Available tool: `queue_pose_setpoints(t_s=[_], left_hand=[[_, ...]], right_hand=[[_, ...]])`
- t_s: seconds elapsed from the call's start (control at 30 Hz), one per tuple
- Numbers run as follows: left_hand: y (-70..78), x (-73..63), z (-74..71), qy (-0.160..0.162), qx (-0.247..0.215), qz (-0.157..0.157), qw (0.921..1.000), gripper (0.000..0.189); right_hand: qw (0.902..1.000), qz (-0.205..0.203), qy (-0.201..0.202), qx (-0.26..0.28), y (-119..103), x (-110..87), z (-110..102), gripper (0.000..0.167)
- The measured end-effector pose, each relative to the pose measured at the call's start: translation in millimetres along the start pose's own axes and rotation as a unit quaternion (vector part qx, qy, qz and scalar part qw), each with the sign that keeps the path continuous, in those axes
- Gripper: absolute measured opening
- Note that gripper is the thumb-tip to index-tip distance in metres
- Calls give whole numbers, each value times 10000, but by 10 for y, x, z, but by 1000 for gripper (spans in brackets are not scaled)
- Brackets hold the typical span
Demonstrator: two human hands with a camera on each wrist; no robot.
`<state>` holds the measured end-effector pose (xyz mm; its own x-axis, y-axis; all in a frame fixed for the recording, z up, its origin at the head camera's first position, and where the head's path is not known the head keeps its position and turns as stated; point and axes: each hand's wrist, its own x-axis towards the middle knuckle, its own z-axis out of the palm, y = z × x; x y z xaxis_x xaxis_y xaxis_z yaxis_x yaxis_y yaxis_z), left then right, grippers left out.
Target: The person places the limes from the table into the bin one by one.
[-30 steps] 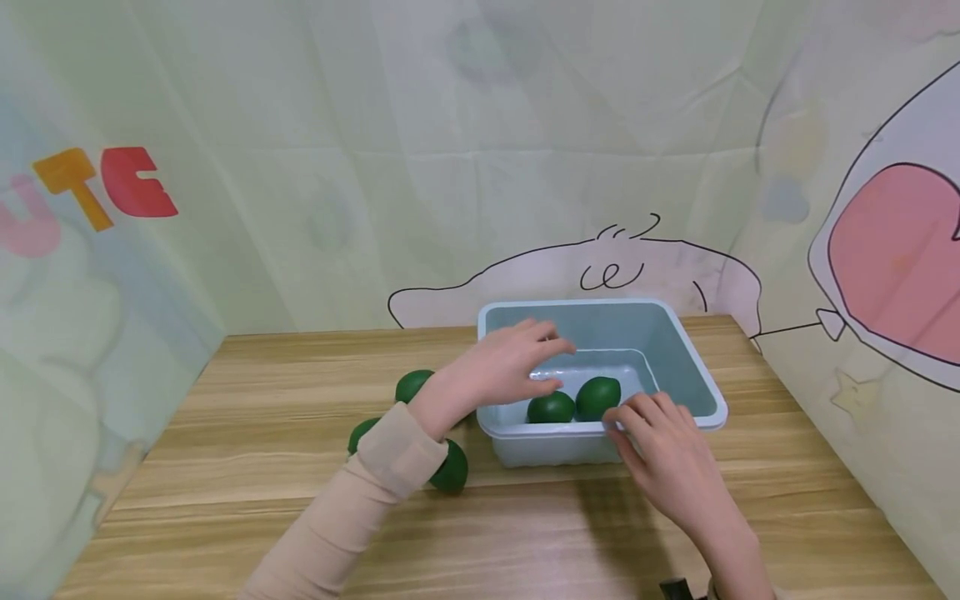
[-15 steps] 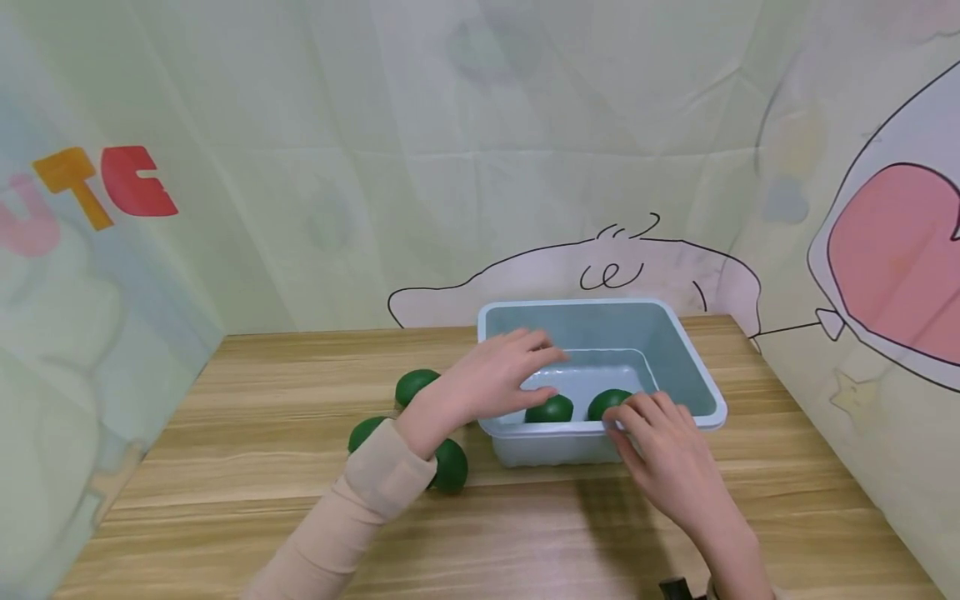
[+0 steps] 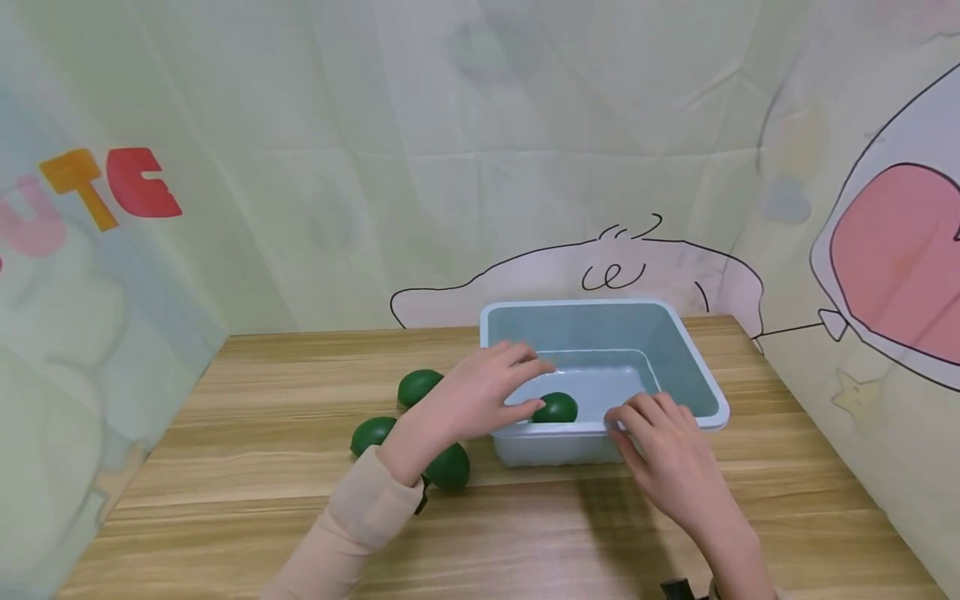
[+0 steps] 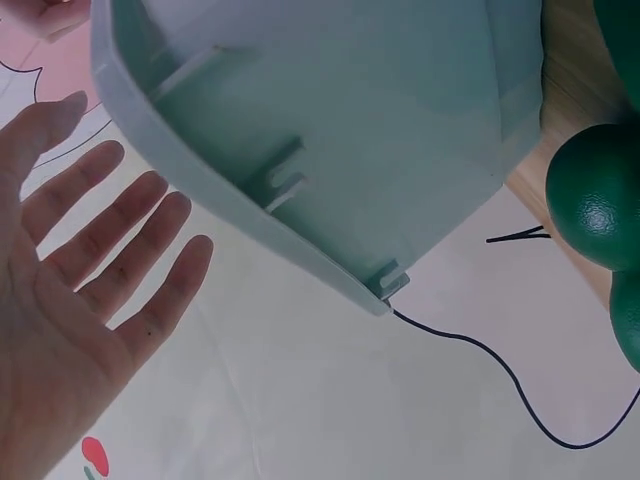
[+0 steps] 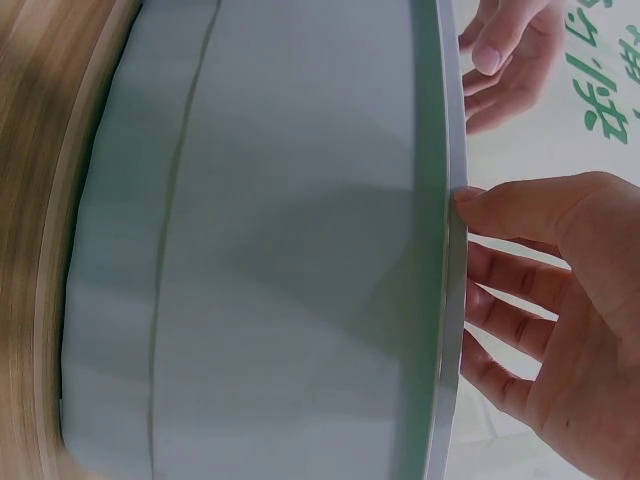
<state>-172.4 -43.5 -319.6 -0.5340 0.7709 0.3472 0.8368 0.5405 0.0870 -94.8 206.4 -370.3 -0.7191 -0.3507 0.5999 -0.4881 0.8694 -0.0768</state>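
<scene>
Left hand (image 3: 483,392) spread wide, empty; right hand (image 3: 666,454) pinches plastic tub (image 3: 547,451) by near rim. Tugging there could tip it, rolling the lime-like fruit (image 3: 558,407).

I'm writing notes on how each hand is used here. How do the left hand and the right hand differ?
The left hand is spread open, holding nothing; the right hand pinches the light blue bin at its front rim. In the head view, the left hand is by the bin's left front corner, the right hand farther right. Both hands are bare.
</scene>
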Motion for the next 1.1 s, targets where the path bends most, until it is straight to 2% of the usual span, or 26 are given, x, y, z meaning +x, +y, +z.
queue_pose_setpoints(t_s=[0.33,0.57,0.73,0.87,1.1], left_hand=[[34,-155,17,284,118,-63,9995,37],[45,-292,34,496,120,-49,9987,37],[44,-389,69,673,120,-56,9976,36],[44,-455,90,696,140,-193,9973,36],[44,-543,125,687,100,-363,9969,38]], right_hand=[[10000,-31,6,23,3,-7,-6,18],[9999,-60,32,74,14,-12,2,6],[9999,-86,68,114,16,-11,3,8],[9999,-82,73,90,14,-7,1,14],[9999,-89,59,87,10,-8,-2,3]])
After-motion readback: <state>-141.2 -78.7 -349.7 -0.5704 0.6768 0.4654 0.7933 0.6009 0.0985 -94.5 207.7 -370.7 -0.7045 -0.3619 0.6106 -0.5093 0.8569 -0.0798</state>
